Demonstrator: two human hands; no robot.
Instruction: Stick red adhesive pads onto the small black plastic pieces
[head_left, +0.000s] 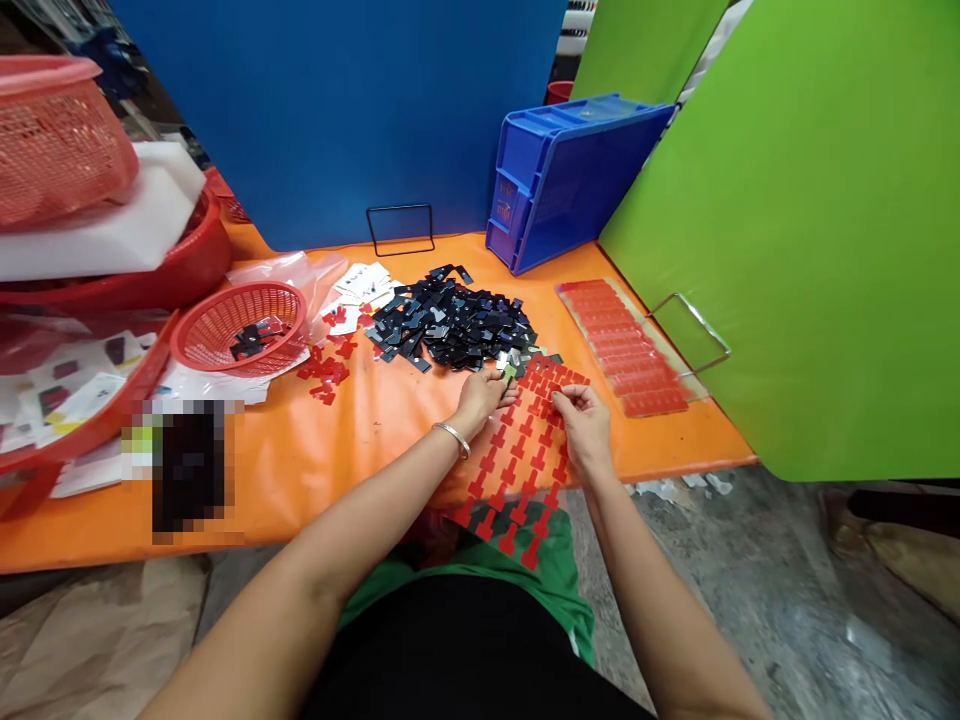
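My left hand [482, 398], with a bracelet at the wrist, pinches a small flat plate [509, 373] that shows green with a dark edge. My right hand [586, 420] is closed at the fingertips on a small red sticker [556, 394]; its exact shape is partly hidden. Beneath both hands lies a clear sheet of red T-shaped stickers [517, 450], which hangs over the table's front edge onto my lap. Just beyond my left hand, a heap of small black flat plates [457, 320] is spread out.
On the orange table [337, 480] stand a red basket [240, 325] with dark pieces, loose red pieces [324, 372] and a phone-like dark, blurred object [187, 468]. A stack of red sticker sheets [626, 345] lies right. A blue crate [577, 180] and green panel [810, 220] border the back.
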